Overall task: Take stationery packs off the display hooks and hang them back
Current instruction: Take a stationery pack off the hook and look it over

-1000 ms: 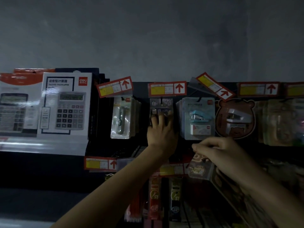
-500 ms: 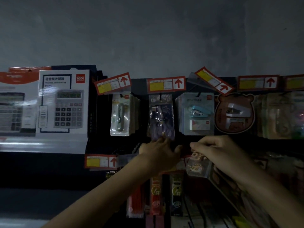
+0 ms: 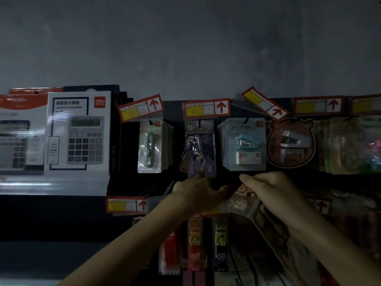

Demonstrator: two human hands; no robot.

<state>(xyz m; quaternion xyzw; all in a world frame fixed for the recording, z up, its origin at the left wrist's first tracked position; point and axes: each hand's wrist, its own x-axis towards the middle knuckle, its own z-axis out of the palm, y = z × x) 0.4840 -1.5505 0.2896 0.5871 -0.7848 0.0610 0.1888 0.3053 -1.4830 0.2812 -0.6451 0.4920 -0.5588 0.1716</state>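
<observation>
A purple stationery pack (image 3: pixel 199 153) hangs on the middle hook of the top row, under a red price tag (image 3: pixel 206 107). My left hand (image 3: pixel 201 189) reaches up below it, its fingertips touching the pack's bottom edge and its thumb spread out to the right. My right hand (image 3: pixel 272 187) is just to the right with its fingers curled. It pinches the top of a small clear pack of clips (image 3: pixel 240 204), which hangs below it in front of the lower row.
A pale pack (image 3: pixel 149 145) hangs to the left of the purple one. A blue stapler pack (image 3: pixel 246 144) and a bear-shaped stapler pack (image 3: pixel 290 143) hang to its right. Calculator boxes (image 3: pixel 78 133) stand at far left. Pen refill packs (image 3: pixel 194 244) hang in the lower row.
My left hand slid down from the purple pack's face to its bottom edge, uncovering the pack. My right hand, holding the clear pack, has barely moved.
</observation>
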